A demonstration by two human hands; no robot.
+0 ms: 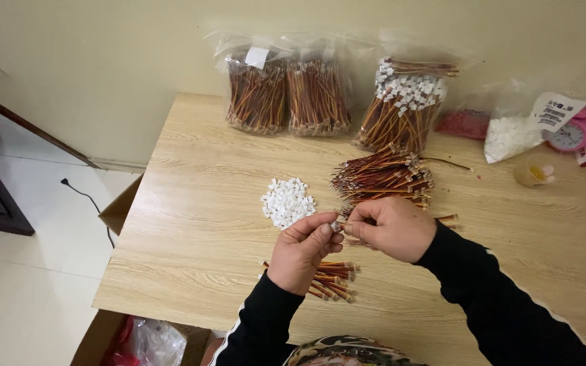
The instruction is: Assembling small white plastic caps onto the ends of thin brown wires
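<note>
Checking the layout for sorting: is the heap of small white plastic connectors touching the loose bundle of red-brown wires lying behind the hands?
Apart. The head view shows bare wooden table between the heap of white connectors and the bundle of red-brown wires.

Clear plastic bags of brown wire bundles (286, 88) stand upper centre; another bag (407, 102) beside them; a white-labelled clear bag (530, 125) sits upper right.

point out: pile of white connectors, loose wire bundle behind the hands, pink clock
pile of white connectors (287, 202): head view, middle of the heap on the table.
loose wire bundle (382, 177): head view, middle of the brown wires.
pink clock (573, 133): head view, its dial, partly behind a bag.
</note>
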